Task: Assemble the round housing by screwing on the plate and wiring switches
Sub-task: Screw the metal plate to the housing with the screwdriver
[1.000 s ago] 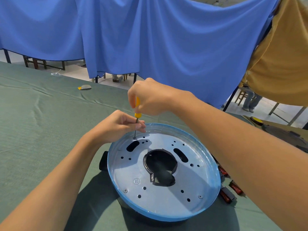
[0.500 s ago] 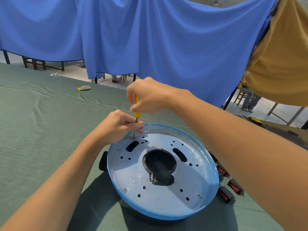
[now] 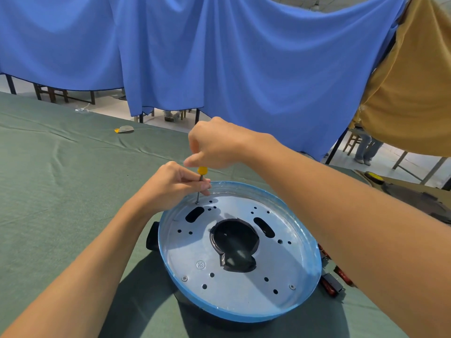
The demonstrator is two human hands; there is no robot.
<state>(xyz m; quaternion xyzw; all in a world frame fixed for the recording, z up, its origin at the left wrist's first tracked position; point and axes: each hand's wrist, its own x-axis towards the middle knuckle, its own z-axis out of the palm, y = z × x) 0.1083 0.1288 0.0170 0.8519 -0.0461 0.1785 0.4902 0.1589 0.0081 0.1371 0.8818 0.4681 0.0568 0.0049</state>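
The round housing (image 3: 314, 269) with a blue rim sits on the green table, and a silver metal plate (image 3: 280, 262) with many holes lies inside it. A yellow-handled screwdriver (image 3: 201, 178) stands upright with its tip on a screw at the plate's far left edge. My right hand (image 3: 217, 145) grips the handle from above. My left hand (image 3: 174, 184) pinches the shaft just above the plate. Two screws (image 3: 184, 278) show at the plate's near edge. Red and black switches (image 3: 333, 284) lie on the table to the right of the housing.
The green cloth-covered table (image 3: 61, 191) stretches left and back. A small yellow and white object (image 3: 125, 129) lies near its far edge. A dark round part (image 3: 415, 198) sits at the far right. Blue and tan cloths hang behind, with chairs and a person's legs (image 3: 366, 150) beyond.
My right hand has turned on the screwdriver handle, showing more of its yellow end. The left hand keeps pinching the shaft at the same screw.
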